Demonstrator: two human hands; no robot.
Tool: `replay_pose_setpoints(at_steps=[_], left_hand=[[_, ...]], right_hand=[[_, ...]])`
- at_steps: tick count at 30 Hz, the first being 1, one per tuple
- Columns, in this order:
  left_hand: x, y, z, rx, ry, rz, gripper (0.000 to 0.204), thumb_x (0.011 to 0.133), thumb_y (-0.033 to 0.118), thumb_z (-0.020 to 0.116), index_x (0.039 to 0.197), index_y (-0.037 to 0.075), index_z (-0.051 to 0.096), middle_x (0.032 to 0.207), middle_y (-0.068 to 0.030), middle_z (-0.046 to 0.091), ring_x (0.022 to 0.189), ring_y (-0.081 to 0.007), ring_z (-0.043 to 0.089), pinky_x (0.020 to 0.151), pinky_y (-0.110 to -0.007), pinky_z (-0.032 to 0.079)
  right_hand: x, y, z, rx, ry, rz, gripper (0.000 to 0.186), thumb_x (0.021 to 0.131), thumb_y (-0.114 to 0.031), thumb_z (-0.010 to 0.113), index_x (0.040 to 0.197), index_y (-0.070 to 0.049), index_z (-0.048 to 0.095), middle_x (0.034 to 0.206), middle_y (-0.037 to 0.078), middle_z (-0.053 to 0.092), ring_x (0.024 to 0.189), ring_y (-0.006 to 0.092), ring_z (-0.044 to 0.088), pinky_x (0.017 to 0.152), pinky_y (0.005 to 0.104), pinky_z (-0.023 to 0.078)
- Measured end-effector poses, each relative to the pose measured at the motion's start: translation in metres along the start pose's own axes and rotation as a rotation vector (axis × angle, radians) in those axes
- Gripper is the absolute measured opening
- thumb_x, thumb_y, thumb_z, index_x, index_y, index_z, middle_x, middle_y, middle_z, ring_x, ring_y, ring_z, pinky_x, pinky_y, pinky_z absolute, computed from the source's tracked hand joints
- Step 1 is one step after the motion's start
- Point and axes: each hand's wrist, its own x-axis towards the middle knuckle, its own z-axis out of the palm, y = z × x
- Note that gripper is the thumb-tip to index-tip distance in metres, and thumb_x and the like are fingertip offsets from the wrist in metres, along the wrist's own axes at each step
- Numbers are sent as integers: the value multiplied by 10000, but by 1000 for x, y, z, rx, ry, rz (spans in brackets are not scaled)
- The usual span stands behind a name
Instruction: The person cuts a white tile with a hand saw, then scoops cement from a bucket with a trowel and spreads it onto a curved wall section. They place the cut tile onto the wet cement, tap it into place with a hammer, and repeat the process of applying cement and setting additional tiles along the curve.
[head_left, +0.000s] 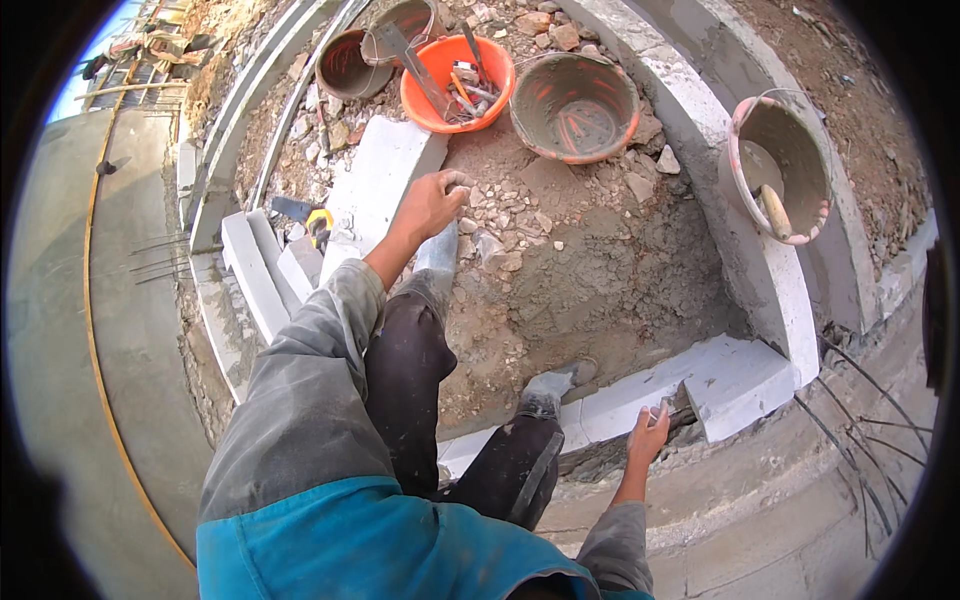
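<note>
My left hand [440, 203] hovers with loosely bent fingers over rubble, beside a long white block [385, 152], with nothing visible in it. My right hand [648, 432] is low at the right, its dusty fingers loosely bent and apart, next to the white block row [735, 390] and a gap in it. Wet grey mortar [620, 280] covers the ground between my boots and the curved wall. Above my left hand sits an orange bucket [430, 110] of hand tools, beside a mortar-coated bucket [575, 105]. Another bucket [770, 150] with a wooden-handled tool rests on the wall at right.
Curved concrete walls [670, 90] border the trench. Two more buckets [345, 70] stand at the back. A yellow-black tool [320, 222] lies by stacked blocks [255, 270]. Rebar [860, 440] sticks out at right. A concrete slab [90, 350] lies left; a person [150, 45] is far off.
</note>
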Motion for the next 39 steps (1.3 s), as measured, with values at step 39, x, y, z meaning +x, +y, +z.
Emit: replay_pose_setpoints(at_steps=[39], left_hand=[[-70,-24,-181,-1274,-49,-228,370,919,92,570,1274,-13,567,1079,-121,664,882,-159,621,809,-299,498]], right_hand=[[256,-592,424,-1470,-415,-1886,269,883,-167,504,1041,-79,703,1024,87,686,1058,252,608,1049,457,308]])
